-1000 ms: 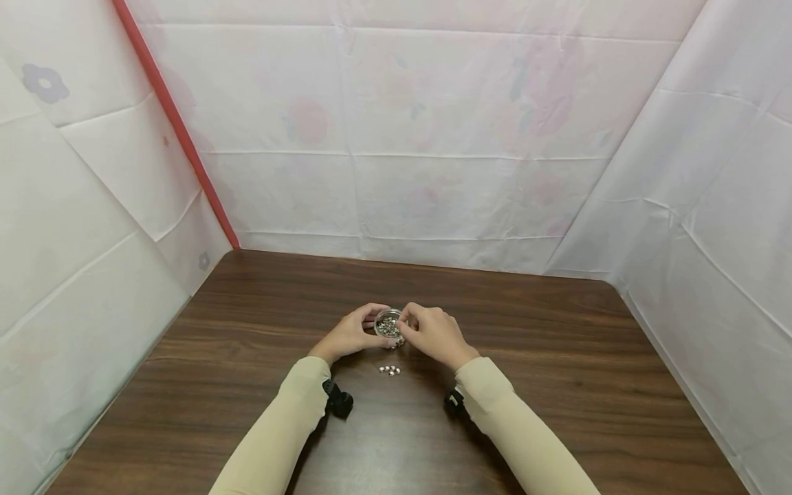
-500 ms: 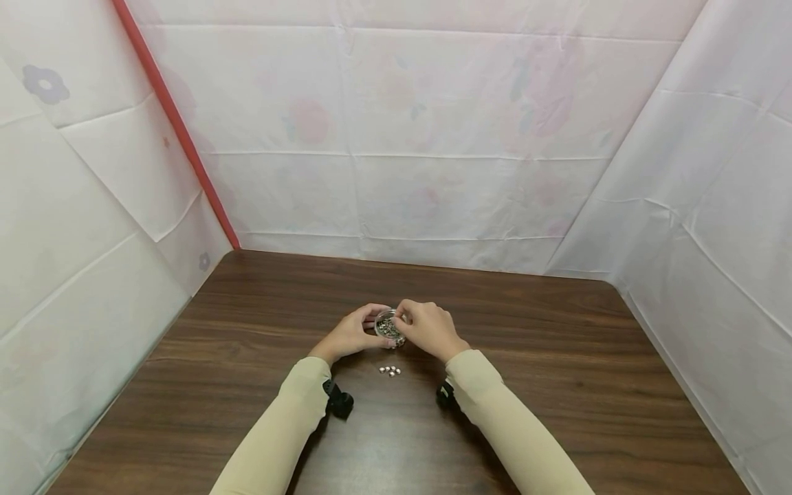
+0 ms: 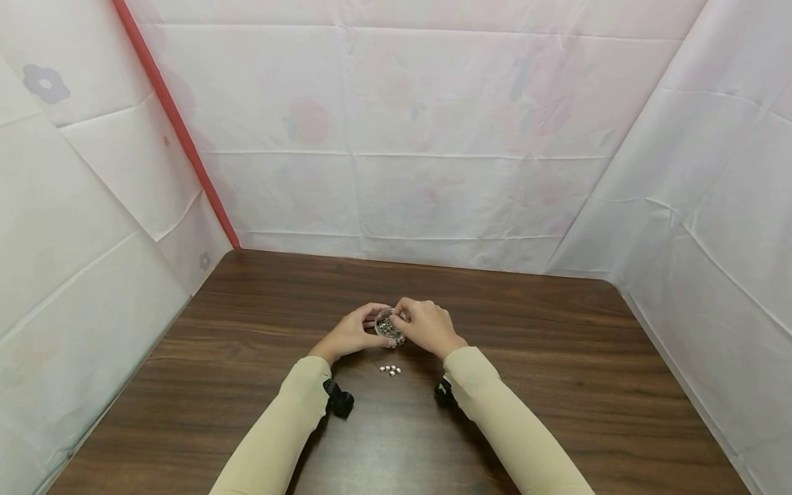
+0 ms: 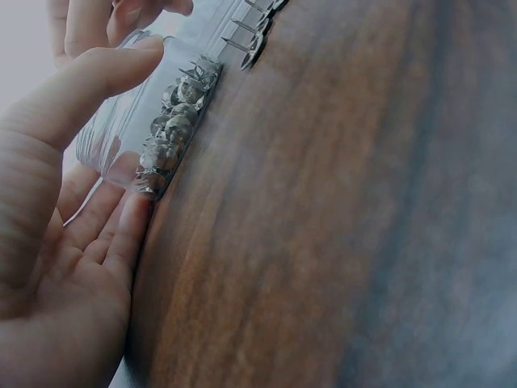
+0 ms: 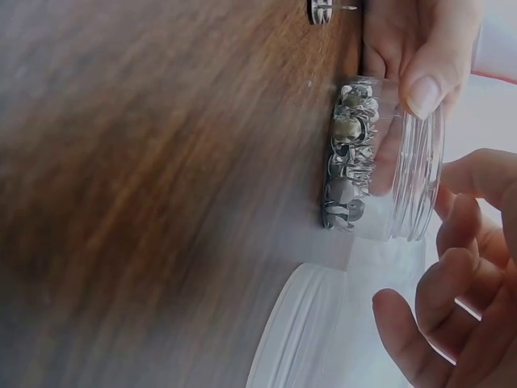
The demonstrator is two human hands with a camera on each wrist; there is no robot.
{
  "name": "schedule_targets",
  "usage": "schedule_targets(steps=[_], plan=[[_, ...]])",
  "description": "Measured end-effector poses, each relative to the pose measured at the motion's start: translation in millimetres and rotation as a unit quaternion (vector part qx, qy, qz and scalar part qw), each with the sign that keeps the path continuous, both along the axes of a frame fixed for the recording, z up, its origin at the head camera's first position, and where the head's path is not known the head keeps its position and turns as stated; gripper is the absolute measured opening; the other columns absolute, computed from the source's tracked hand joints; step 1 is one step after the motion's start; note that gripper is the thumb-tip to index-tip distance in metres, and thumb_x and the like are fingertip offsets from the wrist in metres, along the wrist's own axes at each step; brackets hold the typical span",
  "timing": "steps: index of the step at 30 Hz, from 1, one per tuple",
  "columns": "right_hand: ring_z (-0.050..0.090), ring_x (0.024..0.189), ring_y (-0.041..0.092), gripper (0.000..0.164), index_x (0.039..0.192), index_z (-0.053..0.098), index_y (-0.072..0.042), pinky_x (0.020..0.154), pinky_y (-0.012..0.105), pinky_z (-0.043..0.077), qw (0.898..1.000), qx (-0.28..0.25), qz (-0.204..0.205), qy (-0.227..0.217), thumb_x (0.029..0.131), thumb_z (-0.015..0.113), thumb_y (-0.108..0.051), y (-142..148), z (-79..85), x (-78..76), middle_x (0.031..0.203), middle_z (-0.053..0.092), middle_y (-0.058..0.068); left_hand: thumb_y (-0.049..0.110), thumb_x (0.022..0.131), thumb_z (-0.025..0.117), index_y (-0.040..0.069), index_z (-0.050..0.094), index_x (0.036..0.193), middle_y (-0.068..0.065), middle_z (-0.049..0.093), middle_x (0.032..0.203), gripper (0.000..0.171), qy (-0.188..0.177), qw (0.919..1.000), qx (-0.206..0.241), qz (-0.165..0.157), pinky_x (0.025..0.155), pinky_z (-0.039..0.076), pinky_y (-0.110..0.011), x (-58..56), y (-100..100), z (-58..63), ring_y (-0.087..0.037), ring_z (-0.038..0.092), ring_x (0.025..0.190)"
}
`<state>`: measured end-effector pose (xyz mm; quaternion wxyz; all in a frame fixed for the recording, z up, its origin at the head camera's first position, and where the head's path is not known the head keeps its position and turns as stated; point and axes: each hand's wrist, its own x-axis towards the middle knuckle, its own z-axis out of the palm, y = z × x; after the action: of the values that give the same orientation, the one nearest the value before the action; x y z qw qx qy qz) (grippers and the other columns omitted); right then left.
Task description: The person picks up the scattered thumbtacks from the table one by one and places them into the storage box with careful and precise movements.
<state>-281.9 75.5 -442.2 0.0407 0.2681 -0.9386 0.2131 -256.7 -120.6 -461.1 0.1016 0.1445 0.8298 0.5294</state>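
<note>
A clear round jar stands upright on the wooden table, with many silver thumbtacks in its bottom. My left hand grips it from the left, thumb at the near side and fingers round the far side. At the jar's mouth are the bent thumb and forefinger of my right hand; whether a thumbtack is between their tips is hidden. Several loose thumbtacks lie together on the table in front of the jar. The left wrist view shows some of these loose thumbtacks with their pins pointing up.
Beside the jar, a translucent round rim, perhaps a lid, shows in the right wrist view; the right hand hides that spot in the head view. The brown table extends around the hands. White patterned sheets enclose its back and sides.
My right hand has shifted left and slightly away from me, its fingertips further over the jar's mouth. The left hand, jar and loose thumbtacks have stayed in place.
</note>
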Motion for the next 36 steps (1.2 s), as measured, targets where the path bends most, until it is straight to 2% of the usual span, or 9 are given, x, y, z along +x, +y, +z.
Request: schedule_targets(steps=[5, 8, 12, 17, 25, 28, 32, 34, 36], plan=[[0.041, 0.039, 0.007, 0.016, 0.094, 0.063, -0.027, 0.035, 0.023, 0.032, 1.000, -0.004, 0.000, -0.010, 0.092, 0.053, -0.039, 2.8, 1.1, 3.7, 0.056, 0.052, -0.011, 0.033, 0.069, 0.082, 0.024, 0.050, 0.130, -0.005, 0.050, 0.132, 0.070, 0.005, 1.0000, 0.004, 0.006, 0.098, 0.042, -0.050, -13.4, -3.0, -21.8, -0.021, 0.048, 0.116], [0.041, 0.039, 0.007, 0.014, 0.094, 0.063, -0.027, 0.036, 0.024, 0.033, 1.000, -0.015, 0.005, -0.016, 0.092, 0.054, -0.037, 4.6, 2.4, 8.0, 0.056, 0.052, -0.011, 0.038, 0.067, 0.083, 0.029, 0.050, 0.128, 0.000, 0.050, 0.130, 0.070, 0.008, 0.9999, -0.001, 0.007, 0.097, 0.044, -0.047, -16.9, -4.6, -26.3, -0.017, 0.049, 0.114], [0.041, 0.039, 0.007, 0.013, 0.094, 0.062, -0.027, 0.036, 0.023, 0.033, 0.999, -0.031, 0.017, -0.028, 0.093, 0.055, -0.037, 6.8, 4.1, 15.4, 0.057, 0.053, -0.011, 0.041, 0.066, 0.083, 0.032, 0.050, 0.127, 0.003, 0.051, 0.127, 0.070, 0.010, 0.9999, -0.003, 0.007, 0.096, 0.045, -0.045, -17.5, -5.7, -27.0, -0.014, 0.049, 0.112], [0.042, 0.041, 0.006, 0.011, 0.092, 0.062, -0.025, 0.038, 0.022, 0.035, 0.998, -0.042, 0.034, -0.031, 0.093, 0.055, -0.034, 9.0, 5.3, 23.8, 0.058, 0.053, -0.011, 0.040, 0.067, 0.082, 0.031, 0.050, 0.128, 0.002, 0.053, 0.124, 0.070, 0.010, 0.9999, 0.005, 0.003, 0.095, 0.045, -0.045, -16.7, -5.7, -25.9, -0.015, 0.050, 0.111], [0.041, 0.046, 0.001, 0.006, 0.086, 0.063, -0.022, 0.045, 0.020, 0.039, 0.996, -0.046, 0.071, 0.021, 0.089, 0.062, -0.027, 13.7, 0.5, 33.7, 0.056, 0.052, -0.013, 0.039, 0.067, 0.082, 0.026, 0.050, 0.130, -0.001, 0.053, 0.125, 0.072, 0.006, 0.9999, 0.009, 0.003, 0.097, 0.044, -0.046, -12.9, -4.0, -22.0, -0.017, 0.049, 0.112], [0.043, 0.046, -0.001, 0.005, 0.086, 0.063, -0.020, 0.044, 0.018, 0.040, 0.995, -0.054, 0.088, 0.000, 0.088, 0.063, -0.024, 14.8, -2.4, 37.9, 0.057, 0.054, -0.014, 0.038, 0.068, 0.082, 0.026, 0.050, 0.130, -0.002, 0.054, 0.125, 0.071, 0.009, 0.9999, 0.013, 0.002, 0.096, 0.044, -0.047, -12.8, -4.3, -23.7, -0.017, 0.050, 0.111], [0.047, 0.046, -0.002, 0.005, 0.087, 0.062, -0.016, 0.042, 0.017, 0.041, 0.990, -0.067, 0.109, -0.054, 0.088, 0.062, -0.021, 15.5, -6.9, 42.6, 0.058, 0.058, -0.012, 0.037, 0.067, 0.083, 0.029, 0.050, 0.128, 0.000, 0.055, 0.123, 0.070, 0.011, 0.9999, 0.011, 0.006, 0.095, 0.045, -0.045, -14.7, -4.6, -28.8, -0.016, 0.051, 0.109], [0.048, 0.047, -0.002, 0.005, 0.086, 0.062, -0.015, 0.042, 0.017, 0.042, 0.989, -0.070, 0.117, -0.064, 0.088, 0.062, -0.020, 15.6, -8.9, 44.5, 0.058, 0.058, -0.012, 0.036, 0.066, 0.084, 0.028, 0.051, 0.128, -0.002, 0.055, 0.123, 0.071, 0.009, 0.9999, 0.011, 0.009, 0.095, 0.045, -0.046, -13.4, -4.0, -26.9, -0.017, 0.051, 0.110], [0.048, 0.048, -0.002, 0.005, 0.085, 0.062, -0.016, 0.043, 0.017, 0.041, 0.988, -0.067, 0.121, -0.064, 0.087, 0.062, -0.020, 15.5, -10.5, 46.0, 0.057, 0.057, -0.012, 0.032, 0.068, 0.083, 0.022, 0.050, 0.130, -0.007, 0.055, 0.124, 0.071, 0.013, 0.9998, 0.015, 0.004, 0.095, 0.045, -0.048, -9.4, -2.9, -19.6, -0.021, 0.051, 0.110]])
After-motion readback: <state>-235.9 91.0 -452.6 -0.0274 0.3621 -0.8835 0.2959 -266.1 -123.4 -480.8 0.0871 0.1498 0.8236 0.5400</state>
